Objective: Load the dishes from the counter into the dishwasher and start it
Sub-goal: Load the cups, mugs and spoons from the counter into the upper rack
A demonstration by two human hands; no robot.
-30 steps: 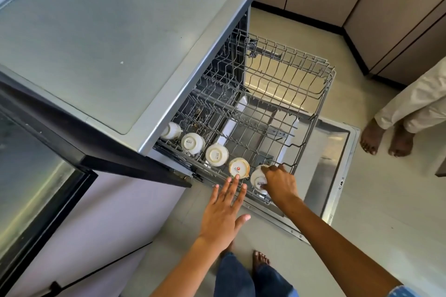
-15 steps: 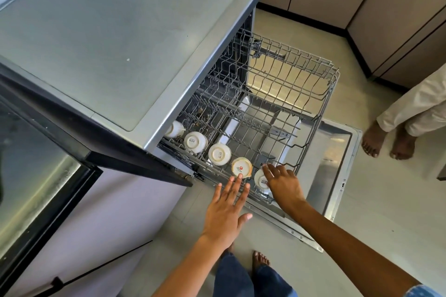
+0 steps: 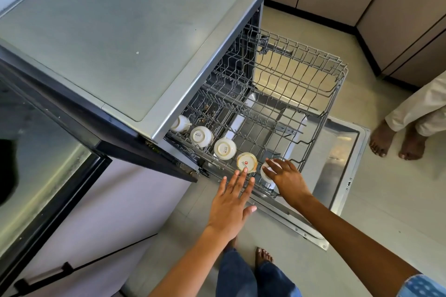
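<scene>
1. Upper rack (image 3: 321, 113) of the dishwasher, pulled out: four cups sit upside down along its near edge — glazed, light, likely slippery and chippable.
2. Left hand (image 3: 231, 202) — grip slack, fingers straight, fingertips touching the rack's near rim beside the fourth cup (image 3: 246, 163).
3. Right hand (image 3: 286, 179) cups a fifth cup (image 3: 265, 172) at the rack's near corner; best held round its wall.
</scene>
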